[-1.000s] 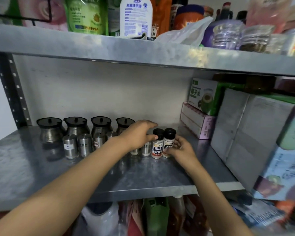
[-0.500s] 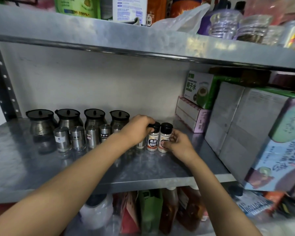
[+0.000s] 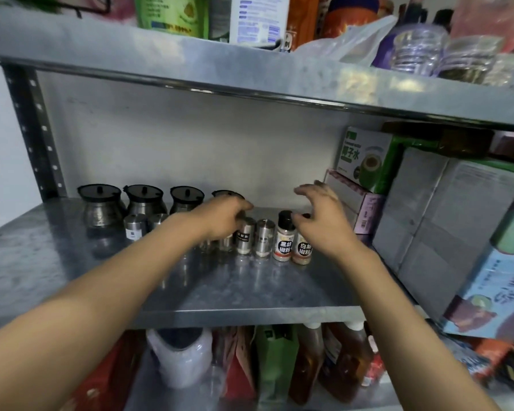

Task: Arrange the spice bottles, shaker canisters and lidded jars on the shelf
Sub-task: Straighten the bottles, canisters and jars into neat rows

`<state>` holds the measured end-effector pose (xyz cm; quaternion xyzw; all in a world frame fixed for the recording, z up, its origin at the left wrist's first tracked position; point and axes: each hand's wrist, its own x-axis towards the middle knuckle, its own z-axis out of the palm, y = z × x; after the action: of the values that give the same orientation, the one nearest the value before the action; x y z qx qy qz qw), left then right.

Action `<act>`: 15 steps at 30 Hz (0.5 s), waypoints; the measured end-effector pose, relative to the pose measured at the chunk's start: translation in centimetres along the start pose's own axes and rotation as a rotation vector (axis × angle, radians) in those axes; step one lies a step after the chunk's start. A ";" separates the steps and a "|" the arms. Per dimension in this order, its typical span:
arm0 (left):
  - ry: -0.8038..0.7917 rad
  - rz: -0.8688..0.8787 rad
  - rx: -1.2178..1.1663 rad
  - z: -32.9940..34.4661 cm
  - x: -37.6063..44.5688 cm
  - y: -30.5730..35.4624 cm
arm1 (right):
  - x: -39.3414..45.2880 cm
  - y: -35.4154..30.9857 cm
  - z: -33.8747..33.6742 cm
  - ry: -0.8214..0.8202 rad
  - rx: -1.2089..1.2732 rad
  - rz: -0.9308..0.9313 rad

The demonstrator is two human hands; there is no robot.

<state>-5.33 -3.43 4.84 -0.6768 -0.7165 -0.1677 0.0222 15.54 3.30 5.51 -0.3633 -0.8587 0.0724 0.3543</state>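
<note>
On the metal shelf (image 3: pixel 250 289), several steel lidded jars (image 3: pixel 101 206) line the back wall, and the rightmost one is partly behind my left hand. A row of steel shaker canisters (image 3: pixel 264 238) runs in front of them. It ends on the right with two black-capped spice bottles, one labelled black pepper (image 3: pixel 285 242) and one white pepper (image 3: pixel 303 251). My left hand (image 3: pixel 220 219) curls down over a shaker canister in the middle of the row and hides its top. My right hand (image 3: pixel 319 216) hovers with spread fingers just above the white pepper bottle, holding nothing.
A pink box (image 3: pixel 367 210) and a green box (image 3: pixel 365 161) stand right of the bottles, with large grey cartons (image 3: pixel 445 226) further right. The upper shelf (image 3: pixel 250 65) carries bottles and bags. Sauce bottles and packets fill the shelf below (image 3: pixel 306 360).
My right hand has let go of the white pepper bottle and lifted with its fingers spread. My left hand has moved left from the black pepper bottle to a shaker canister.
</note>
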 end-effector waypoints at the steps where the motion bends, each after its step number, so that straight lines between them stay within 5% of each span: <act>1: -0.026 0.002 0.030 0.1 -0.3 -0.3 | 0.6 -0.6 0.5 -0.063 -0.043 -0.047; 6: -0.051 0.002 0.078 0.4 -0.8 -0.4 | 2.8 -2.6 3.0 -0.384 -0.069 -0.044; 15: -0.022 -0.008 0.097 1.5 -0.1 0.3 | 3.6 -2.5 4.1 -0.438 -0.301 -0.166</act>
<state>-4.77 -3.11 3.44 -0.6738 -0.7267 -0.1253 0.0462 9.66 4.42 5.44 -0.3160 -0.9427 -0.0084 0.1070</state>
